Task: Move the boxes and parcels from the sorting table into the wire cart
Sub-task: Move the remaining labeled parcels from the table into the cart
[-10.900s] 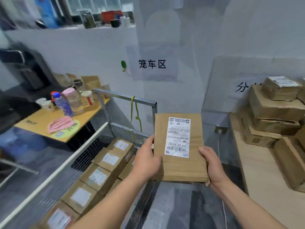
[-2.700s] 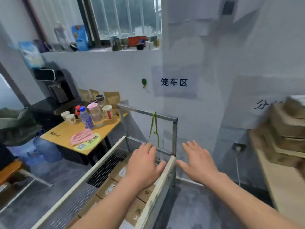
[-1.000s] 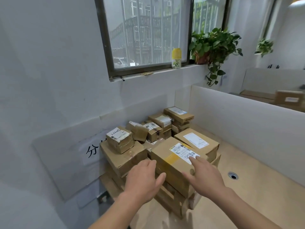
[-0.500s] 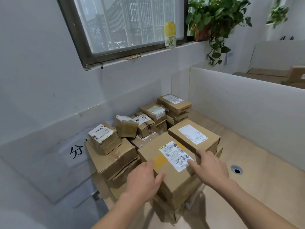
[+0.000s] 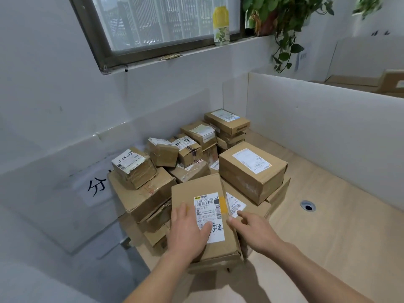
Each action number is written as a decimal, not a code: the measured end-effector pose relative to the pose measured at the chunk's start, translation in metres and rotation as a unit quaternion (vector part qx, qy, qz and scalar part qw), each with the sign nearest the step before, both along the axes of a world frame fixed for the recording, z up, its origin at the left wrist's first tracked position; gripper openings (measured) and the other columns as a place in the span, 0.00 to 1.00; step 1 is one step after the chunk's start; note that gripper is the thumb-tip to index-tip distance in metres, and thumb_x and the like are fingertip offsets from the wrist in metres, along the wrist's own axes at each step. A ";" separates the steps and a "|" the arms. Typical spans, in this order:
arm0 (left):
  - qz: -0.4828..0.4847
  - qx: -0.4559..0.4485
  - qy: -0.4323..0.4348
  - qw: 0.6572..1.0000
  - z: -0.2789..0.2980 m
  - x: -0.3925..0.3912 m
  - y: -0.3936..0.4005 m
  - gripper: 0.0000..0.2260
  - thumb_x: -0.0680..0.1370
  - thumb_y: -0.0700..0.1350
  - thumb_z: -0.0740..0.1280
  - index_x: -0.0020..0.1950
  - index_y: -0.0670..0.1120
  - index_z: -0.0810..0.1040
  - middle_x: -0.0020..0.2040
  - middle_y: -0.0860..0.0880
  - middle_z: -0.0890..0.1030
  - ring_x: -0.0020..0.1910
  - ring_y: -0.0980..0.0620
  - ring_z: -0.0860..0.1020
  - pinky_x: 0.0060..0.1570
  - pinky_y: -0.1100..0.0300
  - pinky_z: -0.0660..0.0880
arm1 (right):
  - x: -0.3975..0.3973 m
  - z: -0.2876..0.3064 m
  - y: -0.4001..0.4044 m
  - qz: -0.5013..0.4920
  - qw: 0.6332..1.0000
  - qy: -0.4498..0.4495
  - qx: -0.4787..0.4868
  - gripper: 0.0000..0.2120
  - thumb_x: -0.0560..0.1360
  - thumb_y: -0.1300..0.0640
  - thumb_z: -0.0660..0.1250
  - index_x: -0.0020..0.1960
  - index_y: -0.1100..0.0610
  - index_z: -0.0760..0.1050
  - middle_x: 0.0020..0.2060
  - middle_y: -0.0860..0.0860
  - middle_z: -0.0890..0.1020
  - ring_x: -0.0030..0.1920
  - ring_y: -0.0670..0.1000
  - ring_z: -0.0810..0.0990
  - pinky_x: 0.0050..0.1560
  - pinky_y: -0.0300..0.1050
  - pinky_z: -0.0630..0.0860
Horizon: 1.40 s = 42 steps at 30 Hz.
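A brown cardboard box [image 5: 196, 189] with a white shipping label and a strip of yellow tape lies at the front of a pile of several parcels on the sorting table [image 5: 328, 232]. My left hand [image 5: 188, 232] rests flat on its top, fingers straight and partly over the label. My right hand [image 5: 255, 230] touches the box's right edge with thumb and extended fingers. Behind it stand a larger box [image 5: 251, 171] and a small taped box [image 5: 133, 167] on a stack. The wire cart is out of view.
White partition walls [image 5: 328, 114] close the table at the back and right. A round cable hole [image 5: 307, 206] sits in the bare tabletop right of the pile. A window sill with a yellow-capped bottle [image 5: 221, 25] and a hanging plant [image 5: 282, 22] is above.
I turned from the wire cart to the sorting table. Both hands came down onto the front box, which has swung round and slid toward me.
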<state>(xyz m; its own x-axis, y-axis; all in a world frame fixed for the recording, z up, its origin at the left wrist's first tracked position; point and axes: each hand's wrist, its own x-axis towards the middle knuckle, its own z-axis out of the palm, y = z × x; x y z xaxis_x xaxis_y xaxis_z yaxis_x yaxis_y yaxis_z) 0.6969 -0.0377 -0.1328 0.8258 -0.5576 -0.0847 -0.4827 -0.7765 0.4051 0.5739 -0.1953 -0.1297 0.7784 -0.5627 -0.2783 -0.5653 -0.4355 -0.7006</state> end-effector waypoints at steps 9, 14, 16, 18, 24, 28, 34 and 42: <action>0.036 -0.059 0.035 0.997 -0.001 -0.009 0.011 0.29 0.74 0.59 0.71 0.72 0.51 0.69 0.81 0.49 0.49 0.77 0.43 0.59 0.71 0.50 0.67 | -0.013 0.000 0.022 -0.008 0.998 -0.052 0.046 0.18 0.77 0.40 0.58 0.63 0.40 0.79 0.53 0.41 0.84 0.52 0.46 0.82 0.57 0.51 0.79; 0.066 -0.104 0.052 0.991 0.008 -0.022 0.026 0.25 0.71 0.52 0.74 0.65 0.49 0.71 0.62 0.51 0.70 0.55 0.50 0.76 0.56 0.51 0.77 | -0.027 0.005 0.033 0.012 0.999 -0.046 0.021 0.20 0.79 0.43 0.58 0.70 0.31 0.70 0.57 0.38 0.83 0.52 0.45 0.82 0.58 0.49 0.77; 0.059 -0.120 0.047 0.990 0.013 -0.031 0.034 0.26 0.72 0.51 0.75 0.66 0.49 0.71 0.63 0.52 0.69 0.55 0.51 0.74 0.56 0.55 0.75 | -0.035 0.006 0.040 0.007 0.998 -0.060 0.026 0.17 0.80 0.44 0.59 0.67 0.31 0.72 0.56 0.35 0.83 0.52 0.42 0.82 0.57 0.48 0.78; 0.051 -0.140 0.043 0.988 0.020 -0.039 0.041 0.27 0.72 0.50 0.75 0.68 0.48 0.70 0.66 0.51 0.68 0.58 0.51 0.73 0.58 0.57 0.73 | -0.044 0.009 0.049 -0.005 0.997 -0.076 0.030 0.15 0.81 0.45 0.60 0.65 0.32 0.73 0.55 0.34 0.83 0.50 0.39 0.82 0.56 0.47 0.79; 0.020 -0.170 0.027 0.985 0.042 -0.072 0.063 0.33 0.72 0.54 0.75 0.74 0.48 0.68 0.71 0.51 0.66 0.64 0.49 0.73 0.62 0.56 0.72 | -0.077 0.019 0.075 -0.079 0.991 -0.112 0.014 0.12 0.80 0.41 0.62 0.62 0.40 0.75 0.54 0.39 0.83 0.52 0.44 0.81 0.54 0.51 0.79; -0.020 -0.176 0.024 0.984 0.047 -0.106 0.076 0.34 0.72 0.54 0.75 0.75 0.48 0.68 0.73 0.52 0.65 0.67 0.50 0.70 0.61 0.61 0.67 | -0.116 0.023 0.089 -0.138 0.984 -0.116 0.014 0.12 0.81 0.42 0.62 0.59 0.46 0.76 0.51 0.43 0.83 0.50 0.45 0.81 0.45 0.45 0.75; -0.041 -0.169 0.040 0.984 0.036 -0.162 0.091 0.35 0.73 0.53 0.74 0.77 0.49 0.65 0.73 0.52 0.64 0.68 0.52 0.69 0.61 0.63 0.65 | -0.173 0.009 0.092 -0.186 0.975 -0.123 0.011 0.16 0.81 0.41 0.63 0.46 0.52 0.80 0.43 0.46 0.84 0.45 0.47 0.80 0.44 0.46 0.74; -0.007 -0.152 0.075 0.986 -0.005 -0.238 0.093 0.29 0.72 0.47 0.72 0.72 0.53 0.69 0.71 0.53 0.66 0.65 0.53 0.71 0.60 0.62 0.69 | -0.235 -0.040 0.076 -0.162 0.980 -0.105 0.054 0.13 0.79 0.44 0.67 0.44 0.52 0.81 0.41 0.46 0.84 0.45 0.50 0.81 0.50 0.50 0.76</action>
